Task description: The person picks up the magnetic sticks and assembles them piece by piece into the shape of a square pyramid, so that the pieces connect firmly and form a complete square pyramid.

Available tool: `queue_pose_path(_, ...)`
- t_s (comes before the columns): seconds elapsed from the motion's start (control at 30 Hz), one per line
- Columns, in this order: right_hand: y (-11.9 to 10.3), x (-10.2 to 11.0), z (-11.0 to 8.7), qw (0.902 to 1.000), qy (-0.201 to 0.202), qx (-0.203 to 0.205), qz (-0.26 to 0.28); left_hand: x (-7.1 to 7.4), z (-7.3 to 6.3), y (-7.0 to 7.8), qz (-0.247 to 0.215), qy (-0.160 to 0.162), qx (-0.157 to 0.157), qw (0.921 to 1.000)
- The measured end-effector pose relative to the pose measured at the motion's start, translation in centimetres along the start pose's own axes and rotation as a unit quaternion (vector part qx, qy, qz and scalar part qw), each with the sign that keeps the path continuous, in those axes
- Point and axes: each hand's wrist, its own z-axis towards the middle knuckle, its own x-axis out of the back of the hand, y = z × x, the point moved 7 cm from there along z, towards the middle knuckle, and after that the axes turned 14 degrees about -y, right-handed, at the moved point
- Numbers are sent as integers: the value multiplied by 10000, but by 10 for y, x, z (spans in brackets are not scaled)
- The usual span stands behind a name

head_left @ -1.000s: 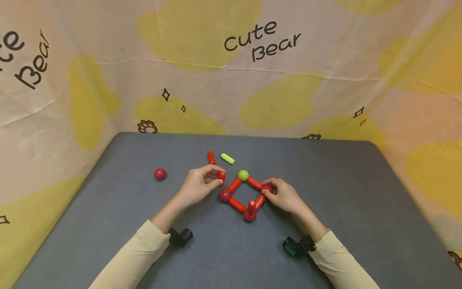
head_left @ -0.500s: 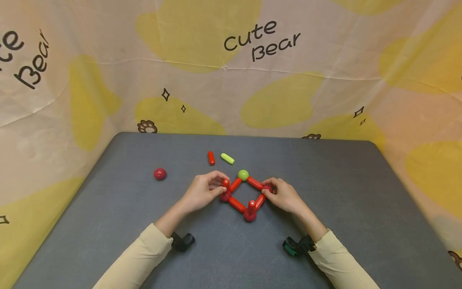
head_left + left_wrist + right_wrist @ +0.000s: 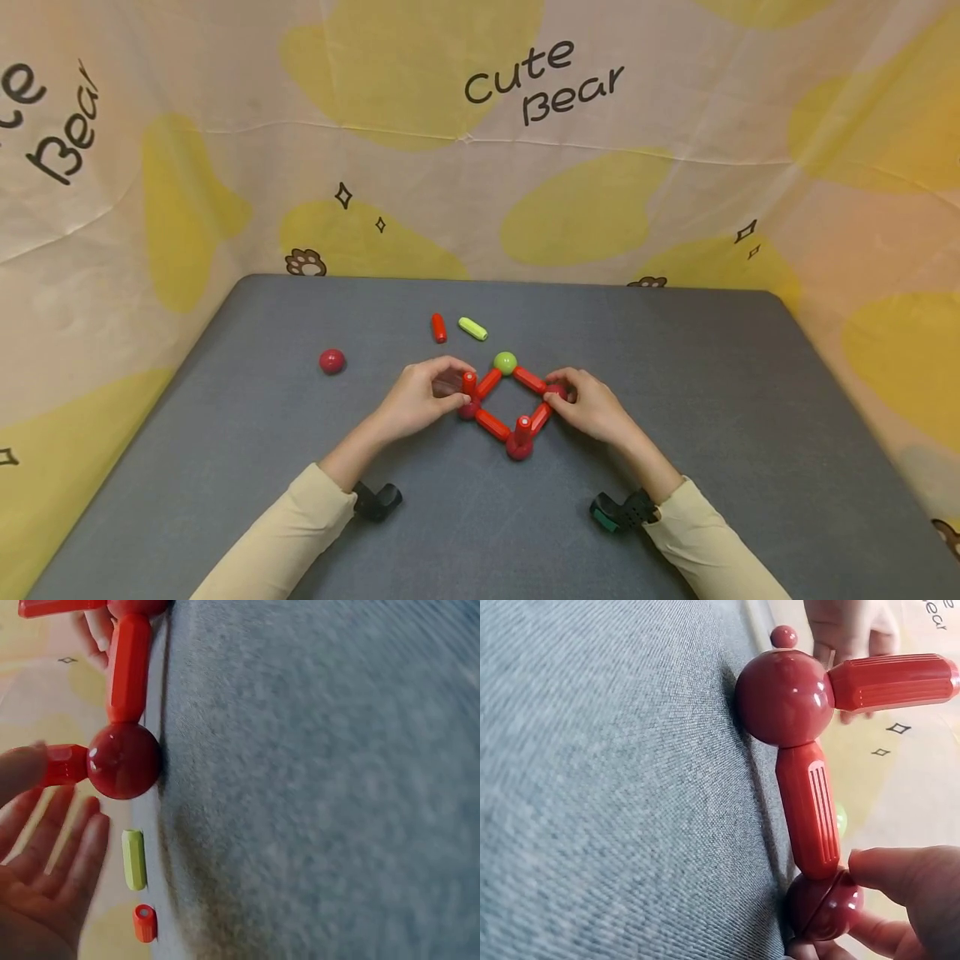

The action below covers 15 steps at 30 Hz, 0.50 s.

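Observation:
A diamond of red magnetic rods [image 3: 492, 425] joined by balls lies on the table, with a green ball [image 3: 506, 363] at its far corner. One red rod stands upright on the front red ball [image 3: 519, 447]. Another upright rod [image 3: 468, 382] rises from the left red ball [image 3: 124, 761]. My left hand [image 3: 418, 398] is beside that rod, its thumb against it and the other fingers loosely extended; whether a fingertip presses its far side is hard to see. At the right corner, my right hand [image 3: 591, 407] pinches the red ball [image 3: 823, 906] between thumb and fingers.
A loose red ball [image 3: 332, 361] lies on the grey table [image 3: 225, 467] to the left. Behind the diamond are a loose red rod [image 3: 438, 328] and a light green rod [image 3: 473, 329]. A printed cloth [image 3: 420, 100] hangs behind the table.
My left hand has brought the red rod right and down onto the left ball, where it now stands, and its fingers have loosened. My right hand stays on the right ball.

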Motion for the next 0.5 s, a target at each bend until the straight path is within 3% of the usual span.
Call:
queue_pose_path(0.2, 0, 1, -5, 10000, -11, 53, -56, -3, 0, -9, 460, -290, 289, 9981)
queue_pose_path(0.5, 0, 5, -1, 9997, 108, 136, -186, -11, 1, -4, 1135, -478, -72, 9924)
